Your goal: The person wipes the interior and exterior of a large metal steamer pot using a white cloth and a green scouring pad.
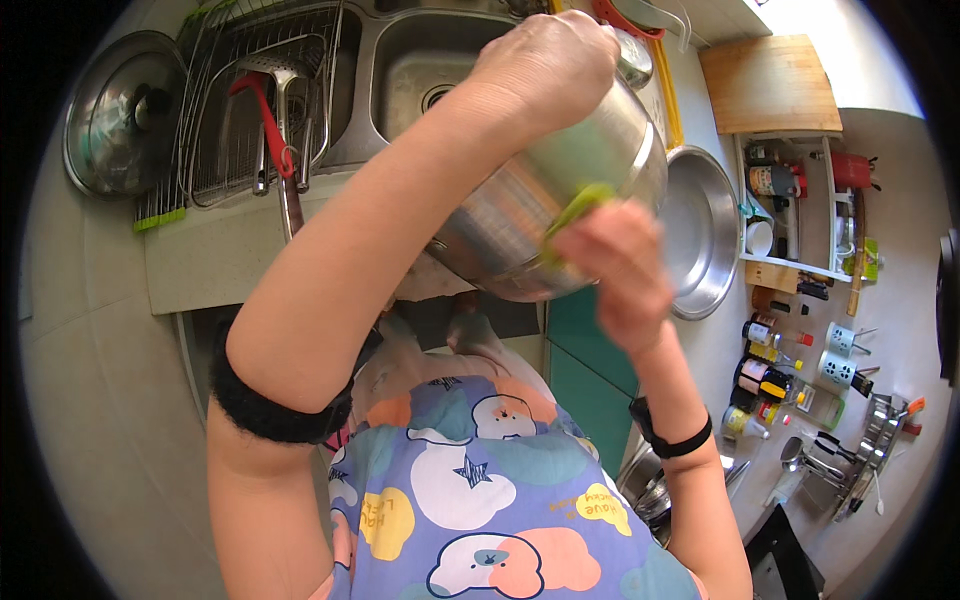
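Note:
A large stainless steel pot (pixel 510 217) is tilted over the front edge of the sink. My left hand (pixel 559 64) is closed at its upper edge; the fingers and the exact spot they grip are hidden. Blurred by motion, my right hand (pixel 622 262) holds a thin green scouring pad or cloth (pixel 577 217) against the pot's outer side. Behind the pot lies the steel sink basin (pixel 420 56) with its drain showing.
A wire dish rack (pixel 206 97) at left holds a red-handled utensil (pixel 271 124) and a slotted turner (pixel 281 71). Beside it leans a glass lid (pixel 127 112). A steel basin (pixel 701 232) stands right of the pot; sauce bottles (pixel 761 375) line the counter beyond.

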`<state>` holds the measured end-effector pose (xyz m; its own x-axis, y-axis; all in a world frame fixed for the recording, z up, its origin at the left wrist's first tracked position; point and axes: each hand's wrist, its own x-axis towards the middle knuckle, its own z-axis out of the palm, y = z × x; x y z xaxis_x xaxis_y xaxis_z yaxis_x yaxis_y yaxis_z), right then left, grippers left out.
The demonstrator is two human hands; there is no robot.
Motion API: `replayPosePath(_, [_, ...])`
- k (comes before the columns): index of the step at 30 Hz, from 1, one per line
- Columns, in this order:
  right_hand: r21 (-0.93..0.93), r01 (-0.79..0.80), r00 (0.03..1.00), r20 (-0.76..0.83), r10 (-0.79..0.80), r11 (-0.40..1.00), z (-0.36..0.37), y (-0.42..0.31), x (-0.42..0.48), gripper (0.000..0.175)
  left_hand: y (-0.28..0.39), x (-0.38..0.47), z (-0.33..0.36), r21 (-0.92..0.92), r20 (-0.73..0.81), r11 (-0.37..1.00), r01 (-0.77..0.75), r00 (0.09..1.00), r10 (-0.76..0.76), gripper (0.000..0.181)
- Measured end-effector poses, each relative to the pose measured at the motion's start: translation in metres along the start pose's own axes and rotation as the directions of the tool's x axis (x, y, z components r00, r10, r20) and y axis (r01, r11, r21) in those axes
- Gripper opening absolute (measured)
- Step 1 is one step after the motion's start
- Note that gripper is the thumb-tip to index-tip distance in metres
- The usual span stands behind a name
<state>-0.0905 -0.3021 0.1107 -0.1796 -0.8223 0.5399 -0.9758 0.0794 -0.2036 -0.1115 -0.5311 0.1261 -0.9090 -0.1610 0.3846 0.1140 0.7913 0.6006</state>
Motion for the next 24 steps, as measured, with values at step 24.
replayPosePath(24, [0.082,-0.166,0.958,-0.221,0.181,0.983,-0.005,0.005,0.016,0.020,0.014,-0.013,-0.023,-0.230,0.059,0.956,0.184,0.983,-0.175,0.038])
